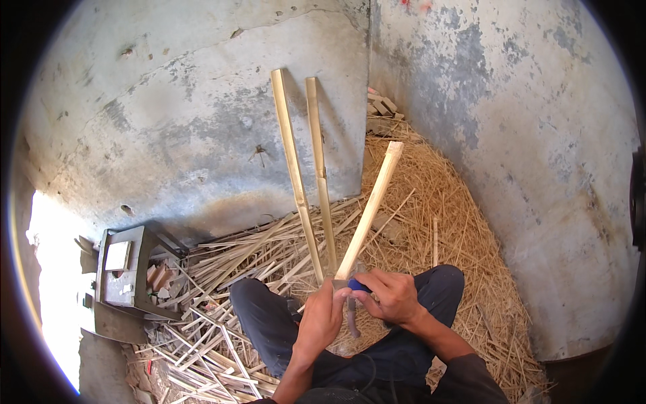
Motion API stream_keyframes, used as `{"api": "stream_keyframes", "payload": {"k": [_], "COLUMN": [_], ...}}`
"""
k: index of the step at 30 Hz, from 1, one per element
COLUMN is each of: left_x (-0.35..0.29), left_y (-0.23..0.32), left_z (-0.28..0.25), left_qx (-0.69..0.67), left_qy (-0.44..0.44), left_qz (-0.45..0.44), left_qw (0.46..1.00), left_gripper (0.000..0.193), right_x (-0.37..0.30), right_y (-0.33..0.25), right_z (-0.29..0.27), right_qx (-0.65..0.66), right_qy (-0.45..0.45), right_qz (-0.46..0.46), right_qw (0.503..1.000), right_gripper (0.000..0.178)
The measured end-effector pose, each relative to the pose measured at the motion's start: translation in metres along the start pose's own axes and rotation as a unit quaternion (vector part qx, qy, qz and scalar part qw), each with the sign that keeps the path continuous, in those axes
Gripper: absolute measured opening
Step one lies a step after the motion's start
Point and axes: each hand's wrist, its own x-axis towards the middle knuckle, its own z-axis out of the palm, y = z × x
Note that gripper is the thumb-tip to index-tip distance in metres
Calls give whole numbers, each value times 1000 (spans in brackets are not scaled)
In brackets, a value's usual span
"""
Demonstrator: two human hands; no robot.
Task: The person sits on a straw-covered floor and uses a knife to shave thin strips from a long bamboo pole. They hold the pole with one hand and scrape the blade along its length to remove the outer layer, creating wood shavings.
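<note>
A pale split-bamboo strip (pixel 371 209) slants up and away from between my hands. My left hand (pixel 320 316) is closed at its near end, thumb and fingers pressed together. My right hand (pixel 390 296) grips a blue handle (pixel 359 286) beside that end. A short grey piece (pixel 340 284), perhaps a blade, lies across the strip between both hands; my fingers hide most of it. Below the hands, a grey-brown rod-like thing (pixel 353 320) points down between my legs; its kind is unclear.
Two long bamboo strips (pixel 288 135) (pixel 315 128) lean against the grey wall ahead. Loose bamboo slats (pixel 249 256) cover the floor to the left, thin shavings (pixel 471 283) to the right. A dark box-like stand (pixel 124 269) with broken bricks sits at left. My bent knees flank the hands.
</note>
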Motion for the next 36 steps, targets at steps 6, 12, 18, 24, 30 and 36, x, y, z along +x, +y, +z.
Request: {"api": "stream_keyframes", "payload": {"k": [6, 12, 18, 24, 30, 36], "left_x": [-2, -6, -24, -45, -54, -42], "left_y": [5, 9, -10, -28, -35, -25], "left_z": [-1, -2, 1, -1, -1, -10], "left_qx": [13, 32, 56, 84, 58, -3], "left_qy": [12, 13, 7, -26, -26, -61], "left_qz": [-18, -39, -46, -87, -96, -105], "left_qw": [1000, 999, 997, 992, 993, 993], "left_gripper": [28, 28, 30, 33, 33, 29], "right_x": [9, 22, 43, 47, 41, 31], "right_y": [-1, 20, 54, 85, 89, 71], "right_z": [-9, -15, -33, -44, -34, -18], "right_qx": [-26, -45, -38, -70, -48, 146], "right_qy": [-5, 79, 126, 117, 120, 104], "right_qz": [-10, 24, 49, 88, 98, 221], "right_qw": [1000, 996, 990, 987, 987, 959], "right_gripper": [32, 31, 32, 37, 36, 34]}}
